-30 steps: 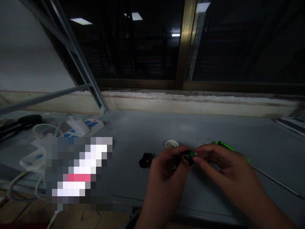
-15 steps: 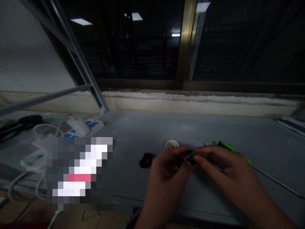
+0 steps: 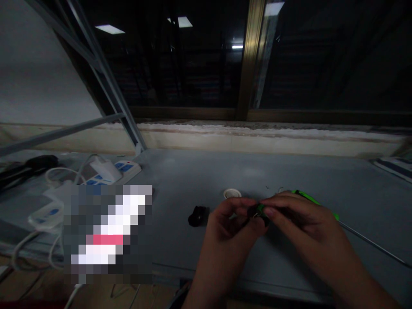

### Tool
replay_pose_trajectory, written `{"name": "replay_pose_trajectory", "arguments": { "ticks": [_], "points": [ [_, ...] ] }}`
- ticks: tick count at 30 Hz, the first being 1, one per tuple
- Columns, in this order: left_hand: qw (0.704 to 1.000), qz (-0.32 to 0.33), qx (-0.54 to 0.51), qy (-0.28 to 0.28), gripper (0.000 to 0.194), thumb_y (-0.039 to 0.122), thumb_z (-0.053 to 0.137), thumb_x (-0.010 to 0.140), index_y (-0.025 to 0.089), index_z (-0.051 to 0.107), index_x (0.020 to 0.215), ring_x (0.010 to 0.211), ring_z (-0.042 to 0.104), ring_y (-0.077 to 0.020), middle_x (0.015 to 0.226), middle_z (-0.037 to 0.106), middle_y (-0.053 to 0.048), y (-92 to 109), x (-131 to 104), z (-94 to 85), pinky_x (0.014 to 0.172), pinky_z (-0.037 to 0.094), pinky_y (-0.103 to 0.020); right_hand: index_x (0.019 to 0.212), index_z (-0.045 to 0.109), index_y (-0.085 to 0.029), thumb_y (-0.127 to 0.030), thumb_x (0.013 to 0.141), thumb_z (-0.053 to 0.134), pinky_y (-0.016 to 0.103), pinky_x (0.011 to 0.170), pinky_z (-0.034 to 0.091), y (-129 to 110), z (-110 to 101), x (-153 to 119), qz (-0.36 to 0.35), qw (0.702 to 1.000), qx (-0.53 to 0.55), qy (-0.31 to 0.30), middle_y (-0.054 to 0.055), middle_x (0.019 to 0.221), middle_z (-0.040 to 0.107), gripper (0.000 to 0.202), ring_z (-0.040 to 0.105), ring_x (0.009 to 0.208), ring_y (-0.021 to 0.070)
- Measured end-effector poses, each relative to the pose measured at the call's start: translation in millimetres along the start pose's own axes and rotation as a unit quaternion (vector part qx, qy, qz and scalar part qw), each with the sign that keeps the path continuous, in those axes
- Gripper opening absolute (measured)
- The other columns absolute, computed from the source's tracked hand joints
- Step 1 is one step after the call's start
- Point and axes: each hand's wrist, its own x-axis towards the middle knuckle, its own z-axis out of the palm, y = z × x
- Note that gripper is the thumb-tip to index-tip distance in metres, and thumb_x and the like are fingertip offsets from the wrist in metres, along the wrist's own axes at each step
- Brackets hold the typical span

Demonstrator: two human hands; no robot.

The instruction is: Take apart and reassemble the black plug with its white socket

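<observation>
My left hand (image 3: 230, 229) pinches a small dark rounded part (image 3: 252, 211) between thumb and fingers. A green piece (image 3: 260, 209) and a thin pale wire show in that part, whose exact kind I cannot make out. From the other side, my right hand (image 3: 299, 219) grips the green piece with thumb and forefinger. Left of my hands a glossy black rounded piece (image 3: 197, 216) lies on the table. Just beyond my fingers sits a round white ring-like part (image 3: 232, 194). A screwdriver (image 3: 370, 241) with a green and black handle lies partly behind my right hand.
White power strips (image 3: 128, 171) with plugs and cables crowd the grey table (image 3: 180, 171) at left. A metal frame post (image 3: 125, 116) rises there. Behind the table runs a low ledge (image 3: 199, 139) under a dark window. A pixelated patch hides part of the left side.
Both hands have shifted slightly, and the dark part has turned a little between my fingers. My right fingers now cover more of the small wire bits behind them.
</observation>
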Motion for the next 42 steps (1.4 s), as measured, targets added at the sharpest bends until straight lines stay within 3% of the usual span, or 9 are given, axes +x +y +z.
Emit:
{"name": "replay_pose_trajectory", "arguments": {
  "ticks": [4,11,16,19,23,27,31,36,42],
  "points": [
    [1.0,0.002,-0.013,-0.012,0.026,0.02,0.091,0.074,0.024,0.08,0.097,0.076,0.07,-0.0072,0.078,0.069,0.004,-1.8,0.7,1.7,0.076,0.061,-0.018,0.11,0.075,-0.033,-0.032,0.099,0.068,0.022,0.08,0.055,0.2,0.4,-0.9,0.006,1.0,0.019,0.004,-0.001,0.101,0.074,0.013,0.07,0.092,0.0123],
    [0.999,0.042,0.016,0.001,0.015,0.024,0.083,0.084,0.025,0.082,0.098,0.095,0.075,-0.0132,0.1,0.078,-0.001,-6.2,-0.9,0.9,0.089,0.062,-0.023,0.111,0.067,-0.027,-0.043,0.1,0.066,0.019,0.08,0.058,1.8,-5.3,-1.9,0.082,0.99,0.077,0.088,0.0,0.099,0.076,0.019,0.074,0.091,0.013],
    [0.997,0.066,0.01,0.037,0.012,0.027,0.081,0.086,0.025,0.079,0.097,0.1,0.075,-0.0154,0.111,0.074,0.001,-3.5,0.5,-3.3,0.098,0.061,-0.029,0.106,0.071,-0.028,-0.046,0.097,0.065,0.025,0.078,0.057,17.7,-41.1,3.4,0.097,0.987,-0.088,0.091,0.001,0.106,0.075,0.021,0.072,0.096,0.0175],
    [0.995,0.072,0.014,0.069,0.012,0.028,0.081,0.085,0.022,0.076,0.093,0.095,0.076,-0.016,0.103,0.075,0.001,0.7,0.1,-6.9,0.094,0.062,-0.029,0.105,0.073,-0.029,-0.049,0.095,0.06,0.034,0.076,0.056,36.9,-69.0,4.7,0.152,0.959,-0.218,0.096,0.0,0.1,0.077,0.025,0.073,0.087,0.0214],
    [0.988,0.084,0.08,0.103,0.017,0.028,0.083,0.081,0.019,0.07,0.087,0.081,0.075,-0.0137,0.086,0.077,-0.001,6.0,-0.9,-12.6,0.073,0.059,-0.019,0.102,0.077,-0.027,-0.046,0.093,0.054,0.042,0.077,0.056,57.1,-87.5,3.5,0.193,0.938,-0.287,0.008,0.003,0.098,0.079,0.031,0.075,0.084,0.0265],
    [0.975,0.11,0.135,0.136,0.022,0.026,0.085,0.076,0.019,0.064,0.079,0.07,0.068,-0.0107,0.078,0.075,0.0,11.1,-1.0,-17.1,0.062,0.053,-0.016,0.113,0.078,-0.025,-0.038,0.095,0.049,0.047,0.088,0.057,65.4,-82.6,0.1,0.161,0.929,-0.325,-0.073,0.006,0.112,0.078,0.037,0.075,0.097,0.0294],
    [0.964,0.123,0.163,0.172,0.022,0.027,0.083,0.076,0.02,0.065,0.083,0.071,0.066,-0.0103,0.077,0.071,0.002,19.1,-3.4,-20.6,0.063,0.051,-0.017,0.122,0.077,-0.022,-0.033,0.093,0.051,0.052,0.095,0.057,72.1,-74.7,-3.2,0.134,0.922,-0.354,-0.078,0.008,0.12,0.076,0.039,0.074,0.103,0.0308],
    [0.957,0.106,0.14,0.232,0.04,0.028,0.081,0.075,0.022,0.072,0.113,0.079,0.07,-0.0141,0.089,0.072,-0.001,28.1,-7.9,-25.3,0.066,0.055,-0.019,0.113,0.079,-0.024,-0.034,0.091,0.051,0.053,0.092,0.057,79.0,-70.4,-3.9,0.115,0.918,-0.373,-0.074,0.009,0.115,0.076,0.037,0.074,0.097,0.0311],
    [0.977,0.066,0.12,0.162,0.016,0.027,0.079,0.079,0.02,0.079,0.094,0.082,0.074,-0.0174,0.09,0.077,-0.005,29.3,-15.2,-29.0,0.073,0.061,-0.024,0.095,0.076,-0.025,-0.041,0.089,0.05,0.046,0.079,0.056,71.4,-68.5,-0.4,0.139,0.924,-0.333,-0.124,0.008,0.099,0.076,0.031,0.072,0.083,0.0275]
  ]
}}
